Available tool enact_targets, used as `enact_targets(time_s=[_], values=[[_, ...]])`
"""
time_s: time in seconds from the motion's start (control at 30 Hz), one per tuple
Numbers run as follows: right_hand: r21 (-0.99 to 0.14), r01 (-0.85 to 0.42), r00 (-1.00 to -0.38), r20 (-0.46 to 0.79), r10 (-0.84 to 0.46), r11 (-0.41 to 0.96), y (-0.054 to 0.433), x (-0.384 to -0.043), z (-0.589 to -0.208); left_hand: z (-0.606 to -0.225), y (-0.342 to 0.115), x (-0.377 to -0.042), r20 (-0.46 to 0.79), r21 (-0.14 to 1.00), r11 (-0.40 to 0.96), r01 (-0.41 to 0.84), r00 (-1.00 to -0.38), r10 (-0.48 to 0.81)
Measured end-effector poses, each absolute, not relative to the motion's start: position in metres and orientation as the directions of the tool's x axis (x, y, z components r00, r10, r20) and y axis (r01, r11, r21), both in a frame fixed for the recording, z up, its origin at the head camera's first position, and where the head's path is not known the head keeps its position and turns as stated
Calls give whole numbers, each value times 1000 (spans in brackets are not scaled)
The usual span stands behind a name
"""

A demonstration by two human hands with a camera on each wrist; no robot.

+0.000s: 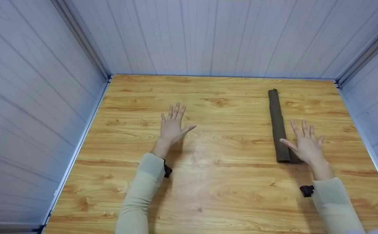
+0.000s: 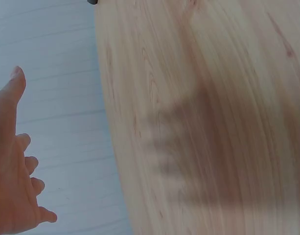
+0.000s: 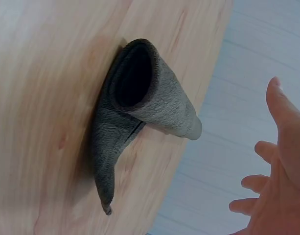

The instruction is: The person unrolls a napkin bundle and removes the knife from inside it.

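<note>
So there's one dark cloth [image 1: 277,126] on the wood table [image 1: 221,182], over on the right side. It's rolled into a long, narrow tube that runs from near the back toward the person, with a bit of loose flap sticking out at the near end. From the right wrist view you can look straight into the hollow end of the roll, and the flap [image 3: 105,166] tapers off to a point on the tabletop.

Right hand [image 1: 307,146] is the one nearest the cloth. Its fingers are spread wide, thumb out toward the roll. From the head view the thumb overlaps the near part of the cloth, but the wrist view shows a gap between them, so the hand is up over the table and apart from it.

Left hand [image 1: 172,129] is well apart from the cloth, over the left half of the table, fingers fanned out and thumb pointing right. It throws a blurry shadow [image 2: 203,147] on the wood.

Both arms have pale sleeves [image 1: 140,191], with a small black thing [image 1: 167,170] at each wrist. Whitish panel walls [image 1: 198,39] stand around the back and sides.
</note>
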State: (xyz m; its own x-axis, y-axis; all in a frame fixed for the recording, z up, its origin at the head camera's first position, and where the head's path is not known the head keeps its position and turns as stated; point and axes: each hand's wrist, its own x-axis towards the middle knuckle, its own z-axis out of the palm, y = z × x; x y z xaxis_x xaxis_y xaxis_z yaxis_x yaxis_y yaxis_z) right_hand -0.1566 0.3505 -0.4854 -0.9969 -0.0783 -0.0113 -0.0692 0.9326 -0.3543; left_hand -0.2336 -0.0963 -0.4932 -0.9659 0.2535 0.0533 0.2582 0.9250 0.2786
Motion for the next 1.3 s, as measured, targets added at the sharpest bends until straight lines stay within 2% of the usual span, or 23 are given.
enact_targets(time_s=[0.4, 0.8, 1.3], values=[[-386, -80, -996, -10, -91, 919, 356, -143, -497, -507, -75, -225, 51, 320, 900, 297, -954, 296], [-464, -117, -991, 2, -131, 878, 361, -133, -516, -520, -50, -218, 32, 379, 865, 328, -939, 342], [-465, -133, -990, 20, -140, 875, 365, -127, -537, -534, -12, -214, 24, 421, 820, 387, -909, 417]])
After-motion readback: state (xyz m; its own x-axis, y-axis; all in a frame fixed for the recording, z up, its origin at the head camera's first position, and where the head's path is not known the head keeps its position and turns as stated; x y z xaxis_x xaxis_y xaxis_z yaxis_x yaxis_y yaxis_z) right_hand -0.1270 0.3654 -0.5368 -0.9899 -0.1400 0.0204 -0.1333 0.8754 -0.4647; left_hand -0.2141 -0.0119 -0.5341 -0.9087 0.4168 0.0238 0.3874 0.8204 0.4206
